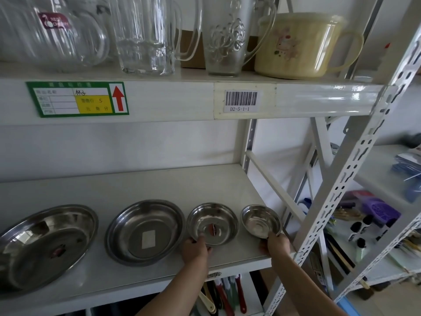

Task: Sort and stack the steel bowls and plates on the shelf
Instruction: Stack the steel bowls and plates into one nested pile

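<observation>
White shelf (141, 185) — left hand (195, 248) fingers clamp small plate (213, 223), right hand (276, 245) fingers clamp smallest bowl (261, 221).

Both forearms bare — no sleeves, hands (195, 248) ungloved.

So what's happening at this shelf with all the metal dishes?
A person is sorting steel dishes on a white shelf. Four lie side by side in a row, largest at the left, nothing stacked yet. The left hand grips the near rim of the medium bowl, and the right hand grips the near rim of the smallest bowl at the right end. The two big plates to the left sit untouched. Glass jugs stand on the shelf above.
</observation>
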A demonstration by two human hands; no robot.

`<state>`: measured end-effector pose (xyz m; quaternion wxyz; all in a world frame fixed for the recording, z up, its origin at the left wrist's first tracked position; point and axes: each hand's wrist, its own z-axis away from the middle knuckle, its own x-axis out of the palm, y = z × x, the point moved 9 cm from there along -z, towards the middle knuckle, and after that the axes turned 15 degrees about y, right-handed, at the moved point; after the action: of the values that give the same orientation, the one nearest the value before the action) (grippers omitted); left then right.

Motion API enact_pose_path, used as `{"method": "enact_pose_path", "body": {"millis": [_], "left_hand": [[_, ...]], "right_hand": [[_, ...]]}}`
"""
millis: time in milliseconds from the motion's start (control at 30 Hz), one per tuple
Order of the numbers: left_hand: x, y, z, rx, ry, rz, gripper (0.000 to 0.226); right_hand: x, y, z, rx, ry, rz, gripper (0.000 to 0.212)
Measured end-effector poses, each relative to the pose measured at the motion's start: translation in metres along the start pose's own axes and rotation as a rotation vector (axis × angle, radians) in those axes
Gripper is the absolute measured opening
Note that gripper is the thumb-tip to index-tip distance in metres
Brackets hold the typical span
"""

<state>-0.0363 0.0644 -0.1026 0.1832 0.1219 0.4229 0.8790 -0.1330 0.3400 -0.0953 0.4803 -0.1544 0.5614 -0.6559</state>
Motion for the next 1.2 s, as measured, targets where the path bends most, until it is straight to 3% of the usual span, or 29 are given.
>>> {"method": "enact_pose_path", "body": {"millis": [400, 600, 767, 1200], "left_hand": [[-0.008, 0.007, 0.005, -0.004, -0.009, -0.047, 0.026], [-0.014, 0.008, 0.012, 0.017, -0.027, -0.087, 0.023], [-0.024, 0.004, 0.02, 0.06, -0.008, -0.111, 0.036], [-0.018, 0.041, 0.071, 0.278, -0.01, -0.129, 0.035]], "right_hand": [[-0.004, -0.008, 0.01, -0.046, -0.018, 0.054, 0.018], [-0.002, 0.002, 0.009, -0.012, -0.018, 0.042, 0.037], [-0.002, 0.016, 0.012, -0.031, 0.0, 0.1, 0.066], [-0.008, -0.017, 0.07, -0.115, -0.072, 0.008, 0.048]]}}
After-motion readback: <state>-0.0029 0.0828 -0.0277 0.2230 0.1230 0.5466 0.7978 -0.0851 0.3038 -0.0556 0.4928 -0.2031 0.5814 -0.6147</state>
